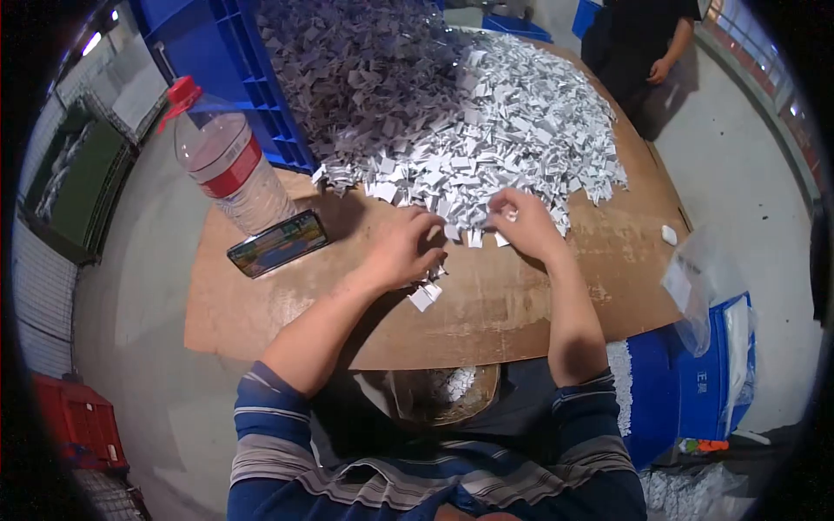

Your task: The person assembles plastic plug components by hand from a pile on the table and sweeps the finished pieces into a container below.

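Note:
A large heap of small white pieces [521,113] spreads over the brown tabletop [486,321]. At the heap's front edge my left hand [407,247] is curled, its thumb and fingers bent over a few pieces; what it grips, if anything, is hidden. A few loose pieces [423,297] lie just below it. My right hand [524,223] touches the same edge farther right, fingers bent together, with a small white piece showing at them.
A big bottle [230,161] with a red cap stands at the left, a phone [280,243] leaning against it. Behind is a blue crate [217,69]. Another person [638,52] stands at the back right. Below the table's front edge sits a container [443,399]; blue bins [695,382] are at the right.

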`<state>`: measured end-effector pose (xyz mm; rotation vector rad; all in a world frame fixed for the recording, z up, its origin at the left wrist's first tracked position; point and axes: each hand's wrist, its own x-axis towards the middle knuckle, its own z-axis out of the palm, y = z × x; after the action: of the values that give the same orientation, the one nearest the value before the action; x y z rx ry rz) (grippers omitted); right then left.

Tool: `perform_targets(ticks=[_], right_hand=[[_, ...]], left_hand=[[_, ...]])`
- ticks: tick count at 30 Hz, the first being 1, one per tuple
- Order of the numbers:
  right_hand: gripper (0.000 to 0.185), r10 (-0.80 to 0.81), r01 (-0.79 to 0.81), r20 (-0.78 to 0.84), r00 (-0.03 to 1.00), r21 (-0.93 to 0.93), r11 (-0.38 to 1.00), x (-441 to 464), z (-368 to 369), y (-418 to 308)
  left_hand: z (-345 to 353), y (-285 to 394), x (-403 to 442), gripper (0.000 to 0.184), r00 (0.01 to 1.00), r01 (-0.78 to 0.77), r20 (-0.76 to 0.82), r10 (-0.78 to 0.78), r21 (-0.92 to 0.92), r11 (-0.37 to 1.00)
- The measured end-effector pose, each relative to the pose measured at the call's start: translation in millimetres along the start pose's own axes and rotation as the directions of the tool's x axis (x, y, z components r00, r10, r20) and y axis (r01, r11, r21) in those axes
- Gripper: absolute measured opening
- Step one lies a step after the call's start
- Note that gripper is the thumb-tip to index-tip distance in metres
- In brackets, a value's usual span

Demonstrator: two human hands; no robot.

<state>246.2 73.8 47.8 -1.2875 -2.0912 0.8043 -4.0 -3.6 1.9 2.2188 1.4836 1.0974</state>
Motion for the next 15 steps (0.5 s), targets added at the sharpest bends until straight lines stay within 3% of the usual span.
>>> perform_targets(ticks=[3,9,13,15], right_hand=[[0.026,-0.010,0.043,0.229,0.973,-0.139,0.989,-11,-3,-16],[0.028,-0.086,0.126,0.397,0.914,-0.074,0.989,-8,5,-14],[0.031,0.000,0.011,0.060,0.998,-0.176,0.984,-9,23,-10],[0.031,-0.022,0.022,-0.001,1.000,-0.103,0.994,-8,25,-12]], left_hand=[[-7,2,1,0.037,0.983,0.029,0.183,-0.019,-0.054,0.998],[-6,11,3,0.030,0.991,0.054,0.125,-0.050,-0.028,0.998],[-5,13,2,0.019,0.993,0.101,0.074,-0.090,-0.162,0.982],[-6,13,2,0.017,0.983,0.183,0.069,-0.172,-0.227,0.956]])
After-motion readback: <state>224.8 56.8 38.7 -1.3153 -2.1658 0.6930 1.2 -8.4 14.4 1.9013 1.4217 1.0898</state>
